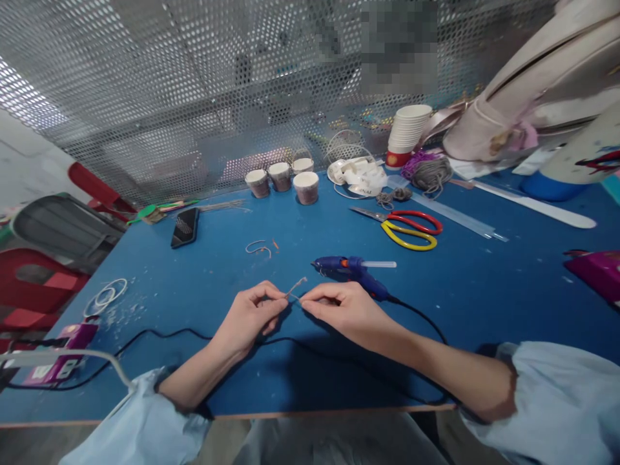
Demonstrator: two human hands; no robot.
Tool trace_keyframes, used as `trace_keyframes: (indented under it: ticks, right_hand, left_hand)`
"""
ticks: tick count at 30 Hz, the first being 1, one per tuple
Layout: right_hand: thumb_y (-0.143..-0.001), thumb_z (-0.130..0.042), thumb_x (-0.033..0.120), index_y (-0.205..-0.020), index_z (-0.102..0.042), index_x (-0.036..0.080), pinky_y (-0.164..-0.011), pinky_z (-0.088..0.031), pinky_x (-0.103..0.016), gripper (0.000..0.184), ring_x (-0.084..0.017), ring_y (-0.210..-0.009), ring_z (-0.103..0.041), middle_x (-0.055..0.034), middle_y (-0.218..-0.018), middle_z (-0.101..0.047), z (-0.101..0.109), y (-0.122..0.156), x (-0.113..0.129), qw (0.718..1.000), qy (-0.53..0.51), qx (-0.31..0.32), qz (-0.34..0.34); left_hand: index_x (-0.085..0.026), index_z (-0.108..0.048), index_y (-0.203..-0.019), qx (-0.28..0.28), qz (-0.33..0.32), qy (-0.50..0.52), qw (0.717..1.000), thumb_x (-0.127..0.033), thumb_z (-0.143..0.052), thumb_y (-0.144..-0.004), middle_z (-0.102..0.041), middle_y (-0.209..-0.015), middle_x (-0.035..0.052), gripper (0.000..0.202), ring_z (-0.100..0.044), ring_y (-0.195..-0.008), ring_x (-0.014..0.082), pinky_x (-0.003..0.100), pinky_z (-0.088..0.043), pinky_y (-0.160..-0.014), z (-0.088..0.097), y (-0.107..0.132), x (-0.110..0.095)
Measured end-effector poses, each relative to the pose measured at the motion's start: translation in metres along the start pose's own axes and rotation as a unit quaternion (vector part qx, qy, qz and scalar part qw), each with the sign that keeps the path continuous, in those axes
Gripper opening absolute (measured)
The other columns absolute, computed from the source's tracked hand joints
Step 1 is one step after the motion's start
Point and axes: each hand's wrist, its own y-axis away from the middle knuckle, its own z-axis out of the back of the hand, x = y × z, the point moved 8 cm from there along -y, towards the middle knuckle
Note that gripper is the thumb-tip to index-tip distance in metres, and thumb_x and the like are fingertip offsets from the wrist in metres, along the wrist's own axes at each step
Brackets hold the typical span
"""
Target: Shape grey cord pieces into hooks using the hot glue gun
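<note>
My left hand (256, 311) pinches a thin greyish strand (297, 285) between thumb and fingertips, and its frayed-looking tip sticks up beyond them. Close beside it, my right hand (351, 310) is closed in a pinch on another part of the same strand; whether it is yarn, wire or both I cannot tell. Just past my right hand a blue hot glue gun (339, 264) lies on its side, a clear glue stick (380, 264) poking from its back. Farther off on the table are a short curled cord (259, 247) and scissors (409, 231) with red and yellow handles.
Several paper cups (306, 188) stand near the mesh screen (194, 103). Behind the scissors are grey yarn (431, 175), a cup stack (409, 129) and clear glue sticks (450, 216). A phone (185, 227) lies left. A black cable (329, 354) crosses the blue table (223, 381) beneath my hands.
</note>
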Motion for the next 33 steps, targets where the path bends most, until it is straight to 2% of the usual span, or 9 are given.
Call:
trace_keyframes:
  ticks: [8,12,16,20,28,33]
  right_hand:
    - [-0.075,-0.059,0.033,-0.078,-0.074,0.017,-0.044,-0.028,-0.023,0.022,-0.010,-0.051,-0.043,-0.0019,-0.059,-0.060,0.0042,-0.0018,0.0002,1.000,0.009,-0.013,-0.005]
    - [-0.075,-0.059,0.032,-0.077,-0.073,0.016,-0.043,-0.025,-0.022,0.022,-0.009,-0.048,-0.038,0.0007,-0.053,-0.054,0.0044,-0.0015,0.0015,1.000,0.022,-0.014,-0.005]
    - [-0.076,-0.058,0.032,-0.080,-0.073,0.017,-0.047,-0.031,-0.022,0.022,-0.010,-0.053,-0.045,-0.0006,-0.059,-0.060,0.0033,-0.0014,0.0022,1.000,0.001,-0.007,0.002]
    - [-0.075,-0.059,0.032,-0.080,-0.073,0.016,-0.048,-0.033,-0.022,0.022,-0.011,-0.054,-0.048,-0.0017,-0.062,-0.063,0.0040,-0.0013,0.0017,1.000,0.002,-0.009,-0.001]
    - [-0.075,-0.059,0.032,-0.078,-0.073,0.016,-0.045,-0.028,-0.022,0.021,-0.009,-0.050,-0.041,-0.0001,-0.057,-0.058,0.0042,-0.0015,0.0008,1.000,0.012,-0.014,-0.011]
    - [-0.075,-0.059,0.032,-0.080,-0.073,0.015,-0.048,-0.032,-0.022,0.022,-0.010,-0.053,-0.045,-0.0014,-0.060,-0.061,0.0023,-0.0014,-0.0012,1.000,-0.007,-0.004,-0.018]
  left_hand:
    - [-0.014,-0.060,-0.066,-0.011,-0.035,-0.050,0.998,-0.024,-0.073,-0.067,-0.049,-0.070,-0.0028,0.016,-0.037,-0.049,0.0033,0.019,-0.025,-0.043,0.0032,0.0019,-0.0037]
    - [-0.016,-0.065,-0.078,0.010,-0.010,-0.054,0.998,-0.029,-0.069,-0.071,-0.045,-0.065,-0.0040,0.016,-0.033,-0.049,0.0047,0.019,-0.023,-0.044,0.0004,0.0039,-0.0029]
    - [-0.015,-0.069,-0.077,0.029,-0.027,-0.074,0.996,-0.032,-0.061,-0.078,-0.048,-0.077,-0.0008,0.019,-0.036,-0.052,0.0045,0.020,-0.025,-0.045,-0.0030,0.0046,-0.0070]
    - [-0.015,-0.066,-0.072,0.027,-0.054,-0.101,0.993,-0.031,-0.062,-0.078,-0.048,-0.076,-0.0017,0.018,-0.038,-0.051,0.0037,0.020,-0.027,-0.045,-0.0040,0.0043,-0.0092]
    - [-0.014,-0.058,-0.069,0.017,-0.028,-0.086,0.996,-0.031,-0.064,-0.076,-0.047,-0.074,-0.0030,0.019,-0.047,-0.043,0.0038,0.019,-0.034,-0.036,-0.0044,0.0060,-0.0034]
    - [-0.014,-0.057,-0.071,0.019,-0.032,-0.079,0.996,-0.029,-0.065,-0.076,-0.048,-0.073,-0.0032,0.018,-0.048,-0.042,0.0038,0.018,-0.038,-0.036,-0.0051,0.0063,-0.0025]
